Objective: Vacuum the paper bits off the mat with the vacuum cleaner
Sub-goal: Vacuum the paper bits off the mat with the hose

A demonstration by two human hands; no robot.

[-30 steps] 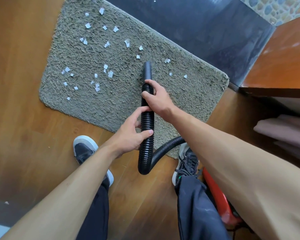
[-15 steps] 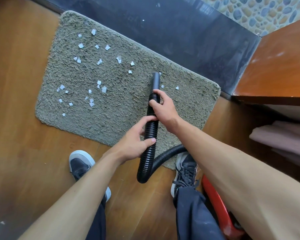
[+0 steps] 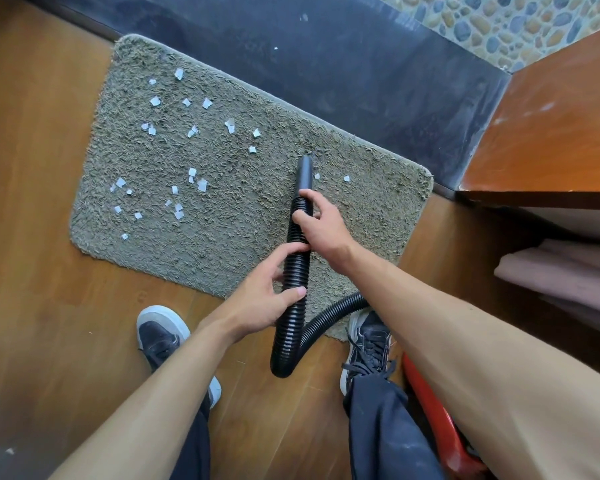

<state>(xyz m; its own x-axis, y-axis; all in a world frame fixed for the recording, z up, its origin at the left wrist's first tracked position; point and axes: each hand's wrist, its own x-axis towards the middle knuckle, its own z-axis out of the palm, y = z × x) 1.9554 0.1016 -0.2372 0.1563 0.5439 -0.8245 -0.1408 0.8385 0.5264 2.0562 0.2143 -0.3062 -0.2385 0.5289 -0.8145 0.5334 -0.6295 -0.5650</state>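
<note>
The right grip [image 3: 323, 230] curls round the ribbed hose [image 3: 296, 268] just behind the nozzle [image 3: 305, 174], and the left grip [image 3: 269, 303] is closed on it lower down. The nozzle points over the mat [image 3: 229, 230] near its far right edge, with two paper bits [image 3: 191, 173] beside it and most scattered leftward. A shelf [image 3: 534, 216] on the right holds folded cloths [image 3: 561, 275]. Open wood floor [image 3: 39, 174] lies to the left.

Wood floor [image 3: 32, 202]; dark stone strip [image 3: 361, 71], pebble tiling [image 3: 482, 22] beyond; wooden shelf [image 3: 551, 133] rt w/ pink towels [image 3: 561, 275]

No readable text, label, brand or number on anything in view.
</note>
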